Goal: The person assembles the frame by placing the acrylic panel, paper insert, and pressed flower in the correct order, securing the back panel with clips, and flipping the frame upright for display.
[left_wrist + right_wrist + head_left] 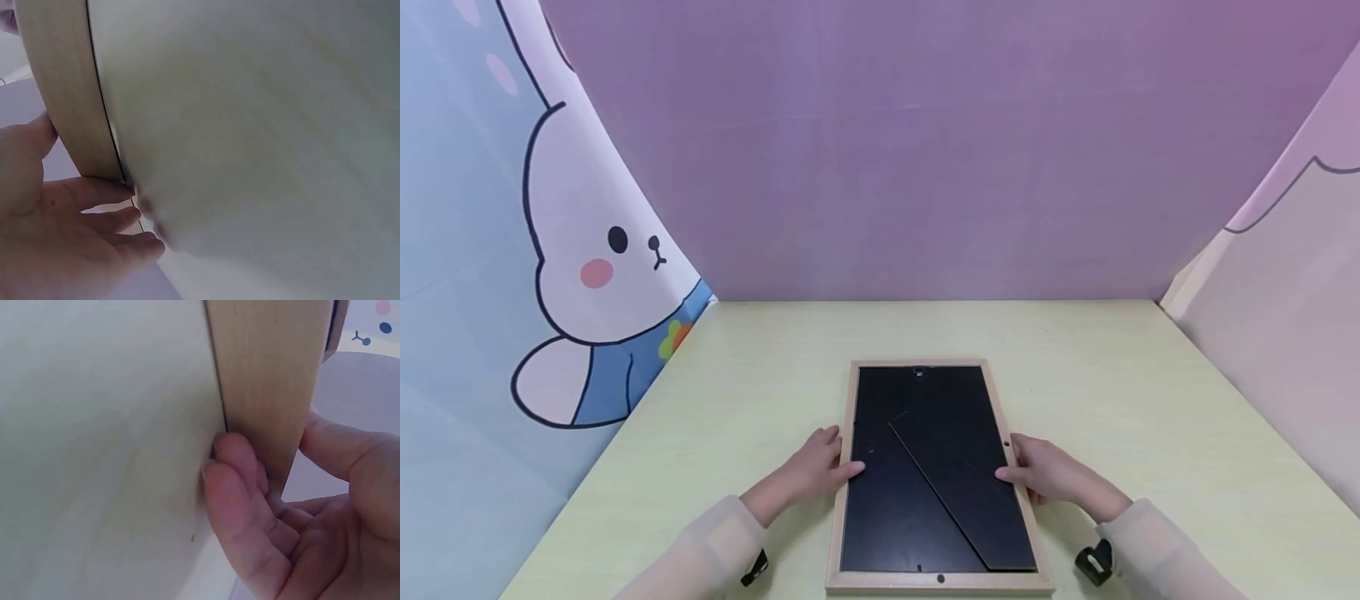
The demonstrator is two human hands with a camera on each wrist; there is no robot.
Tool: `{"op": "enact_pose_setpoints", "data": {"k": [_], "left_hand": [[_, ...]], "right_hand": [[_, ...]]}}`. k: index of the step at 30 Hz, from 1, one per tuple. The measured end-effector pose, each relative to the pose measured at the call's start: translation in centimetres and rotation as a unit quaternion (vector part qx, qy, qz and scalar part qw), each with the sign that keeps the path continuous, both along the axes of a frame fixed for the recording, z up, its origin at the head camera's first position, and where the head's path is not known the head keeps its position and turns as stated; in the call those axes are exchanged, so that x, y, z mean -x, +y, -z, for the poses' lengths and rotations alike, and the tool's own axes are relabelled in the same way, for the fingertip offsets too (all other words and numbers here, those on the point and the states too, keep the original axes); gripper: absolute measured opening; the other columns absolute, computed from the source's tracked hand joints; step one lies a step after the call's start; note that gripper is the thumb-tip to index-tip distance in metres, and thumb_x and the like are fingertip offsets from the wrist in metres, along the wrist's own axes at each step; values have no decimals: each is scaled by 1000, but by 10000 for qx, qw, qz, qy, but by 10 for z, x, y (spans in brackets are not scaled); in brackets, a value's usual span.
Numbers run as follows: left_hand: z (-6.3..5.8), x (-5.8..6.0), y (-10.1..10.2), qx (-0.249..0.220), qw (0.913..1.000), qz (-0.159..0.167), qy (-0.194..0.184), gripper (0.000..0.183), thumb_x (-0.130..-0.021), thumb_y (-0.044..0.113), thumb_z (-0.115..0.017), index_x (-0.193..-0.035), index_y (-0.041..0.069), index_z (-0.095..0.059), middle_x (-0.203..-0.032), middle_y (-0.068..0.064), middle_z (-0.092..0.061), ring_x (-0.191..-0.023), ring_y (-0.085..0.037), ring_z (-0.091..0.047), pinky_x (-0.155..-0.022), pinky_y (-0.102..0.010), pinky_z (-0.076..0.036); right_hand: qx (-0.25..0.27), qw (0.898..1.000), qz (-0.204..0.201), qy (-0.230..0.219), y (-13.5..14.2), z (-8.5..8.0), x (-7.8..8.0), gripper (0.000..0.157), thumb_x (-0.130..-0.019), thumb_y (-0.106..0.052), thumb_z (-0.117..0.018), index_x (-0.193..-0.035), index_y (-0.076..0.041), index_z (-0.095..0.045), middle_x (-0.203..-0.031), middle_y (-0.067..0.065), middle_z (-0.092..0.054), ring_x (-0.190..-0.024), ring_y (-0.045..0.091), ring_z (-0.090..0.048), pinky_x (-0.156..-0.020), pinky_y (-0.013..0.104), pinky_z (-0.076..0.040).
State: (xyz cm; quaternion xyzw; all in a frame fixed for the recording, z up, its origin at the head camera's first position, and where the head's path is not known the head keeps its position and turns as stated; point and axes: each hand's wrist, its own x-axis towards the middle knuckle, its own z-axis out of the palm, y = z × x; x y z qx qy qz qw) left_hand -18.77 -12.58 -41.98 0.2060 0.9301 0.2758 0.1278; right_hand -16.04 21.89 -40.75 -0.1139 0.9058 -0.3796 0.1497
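Note:
A picture frame [939, 583] lies face down on the table, its light wooden rim round a black back panel [880, 525]. A black easel leg [970, 492] lies slanted across that panel. My left hand [816, 468] grips the left side of the frame, thumb over the top and fingers along the outer edge. On the opposite side my right hand [1051, 472] holds the frame the same way. Both wrist views show fingertips right where the wooden side [69, 87] meets the tabletop, as with the right fingers [234, 506].
The pale yellow-green table [775, 358] runs back to a purple wall [880, 167]. A blue panel with a cartoon rabbit [595, 242] borders the left side, and a pale panel [1285, 317] the right. Dark straps [1094, 562] show near the cuffs.

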Motion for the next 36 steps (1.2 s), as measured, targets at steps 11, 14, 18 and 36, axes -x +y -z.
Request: {"op": "enact_pose_setpoints", "data": {"k": [11, 14, 18, 36], "left_hand": [[2, 6, -4, -280, 9987, 138, 393, 49, -87, 36, -62, -114, -6, -61, -141, -32, -25, -129, -47, -21, -101, -54, -25], [0, 6, -2, -300, 9979, 107, 563, 44, -86, 35, -64, -105, -5, -65, -141, -31, -26, -128, -47, -23, -101, -54, -25], [-10, 6, 0, -501, 9956, -216, 764, 52, -86, 34, -65, -116, -8, -59, -138, -30, -32, -122, -46, -35, -98, -52, -31], [-55, 14, 5, -2344, 9702, -586, -182, 82, -87, 18, -64, -149, 19, -11, -135, -25, -40, -94, -32, -61, -48, -33, -52]], "right_hand": [[194, 9993, 309, 102, 1, 4, 0, 57, -85, -17, -66, -130, 8, -41, -65, 5, -53, -48, 20, -54, -44, 33, -47], [129, 9987, 445, 216, 0, 0, -1, 59, -85, -15, -67, -131, 9, -40, -64, 5, -52, -47, 19, -54, -44, 33, -47], [-79, 9970, 612, 459, -1, -9, -1, 65, -85, -15, -66, -133, 14, -34, -66, 4, -50, -46, 19, -54, -45, 31, -44], [-591, 9577, 819, 2694, -6, -43, 5, 67, -85, -15, -68, -134, 13, -33, -67, 0, -49, -44, 10, -37, -41, 25, -33]]}}
